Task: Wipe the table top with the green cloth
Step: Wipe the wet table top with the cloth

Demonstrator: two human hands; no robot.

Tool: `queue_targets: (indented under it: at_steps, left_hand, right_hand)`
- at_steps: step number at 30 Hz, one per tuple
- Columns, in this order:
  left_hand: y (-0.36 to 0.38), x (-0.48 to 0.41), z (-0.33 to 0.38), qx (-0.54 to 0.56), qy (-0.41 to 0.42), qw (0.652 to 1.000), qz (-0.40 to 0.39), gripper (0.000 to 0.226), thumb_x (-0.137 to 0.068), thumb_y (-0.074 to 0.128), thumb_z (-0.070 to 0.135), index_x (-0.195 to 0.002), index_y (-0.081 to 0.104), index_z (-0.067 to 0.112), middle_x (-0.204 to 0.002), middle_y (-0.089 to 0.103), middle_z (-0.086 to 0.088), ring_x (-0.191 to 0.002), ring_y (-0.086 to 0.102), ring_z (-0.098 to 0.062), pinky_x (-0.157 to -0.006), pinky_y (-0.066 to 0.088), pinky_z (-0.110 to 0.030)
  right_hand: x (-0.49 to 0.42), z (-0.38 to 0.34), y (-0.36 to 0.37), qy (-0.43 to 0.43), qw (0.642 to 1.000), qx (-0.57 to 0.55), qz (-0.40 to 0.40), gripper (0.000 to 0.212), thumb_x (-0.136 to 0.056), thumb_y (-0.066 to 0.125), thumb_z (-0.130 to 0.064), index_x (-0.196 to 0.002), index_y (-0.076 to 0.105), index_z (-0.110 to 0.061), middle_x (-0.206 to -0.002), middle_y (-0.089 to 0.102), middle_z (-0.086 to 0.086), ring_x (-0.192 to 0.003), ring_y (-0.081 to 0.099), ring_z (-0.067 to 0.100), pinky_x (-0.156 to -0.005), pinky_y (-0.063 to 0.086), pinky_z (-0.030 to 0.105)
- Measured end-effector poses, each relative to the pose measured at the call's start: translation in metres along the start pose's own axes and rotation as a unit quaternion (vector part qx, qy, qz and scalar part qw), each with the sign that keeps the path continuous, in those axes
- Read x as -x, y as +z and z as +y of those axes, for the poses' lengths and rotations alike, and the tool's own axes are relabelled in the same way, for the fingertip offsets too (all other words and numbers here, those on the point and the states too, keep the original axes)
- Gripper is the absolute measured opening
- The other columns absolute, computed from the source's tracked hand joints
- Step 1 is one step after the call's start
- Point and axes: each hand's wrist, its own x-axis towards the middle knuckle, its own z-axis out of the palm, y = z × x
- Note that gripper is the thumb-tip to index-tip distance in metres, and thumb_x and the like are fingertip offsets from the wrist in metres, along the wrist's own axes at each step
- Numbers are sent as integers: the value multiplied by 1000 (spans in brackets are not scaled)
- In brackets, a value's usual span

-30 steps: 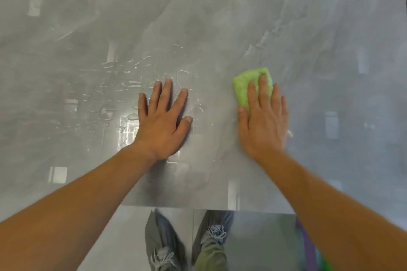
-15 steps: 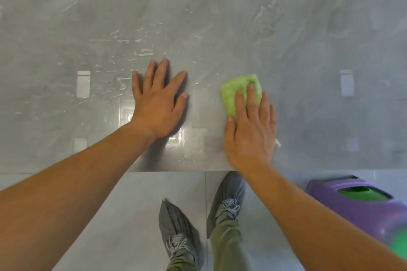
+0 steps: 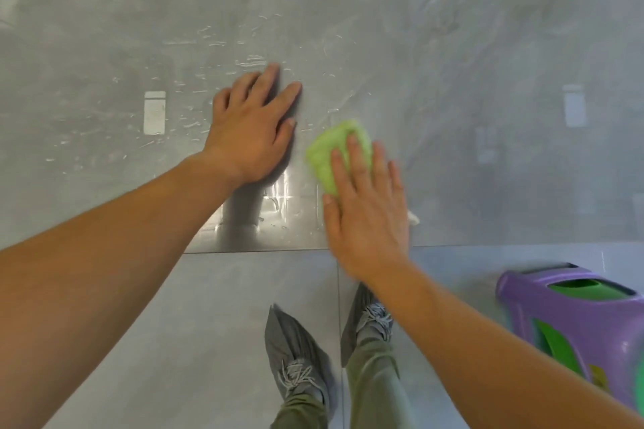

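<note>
A folded green cloth (image 3: 327, 153) lies on the glossy grey table top (image 3: 453, 63) near its front edge. My right hand (image 3: 366, 209) presses flat on the cloth with straight fingers, covering its near half. My left hand (image 3: 252, 129) rests flat on the table just left of the cloth, fingers spread. Streaks and drops of water (image 3: 251, 61) glisten on the surface beyond and to the left of my left hand.
The table's front edge (image 3: 258, 250) runs across below my hands. Below it are the tiled floor and my two grey shoes (image 3: 296, 355). A purple and green plastic stool (image 3: 578, 313) stands on the floor at the right.
My right hand has slid the cloth toward the front edge and to the left, closer to my left hand. The view has tilted down, showing more floor and the stool.
</note>
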Motion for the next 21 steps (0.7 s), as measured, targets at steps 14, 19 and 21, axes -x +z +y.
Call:
queue_targets:
  at_steps: [14,19,21]
  left_hand:
    - [1,-42,-9,26,-104,994,-20,65,-97,17,63,-157,6,39,-168,-10,-4,-152,-18,-31,-117,-14,-60]
    - [1,-60,4,57,-152,987,-16,64,-97,21,57,-157,7,41,-168,-12,-2,-151,-20,-31,-116,-16,-61]
    - [0,-62,4,67,-157,985,-15,63,-97,21,55,-157,7,42,-168,-12,-1,-151,-21,-30,-116,-17,-60]
  right_hand:
    - [-56,42,-22,-2,1000,19,1,63,-101,27,-47,-159,24,-23,-169,11,5,-154,10,39,-124,12,54]
    - [-12,24,-7,-244,968,32,-53,60,-103,34,-46,-158,28,-25,-168,18,2,-155,11,35,-124,13,57]
    - [-38,42,-13,-251,966,42,-52,59,-102,33,-45,-157,29,-26,-167,21,2,-153,17,36,-124,14,56]
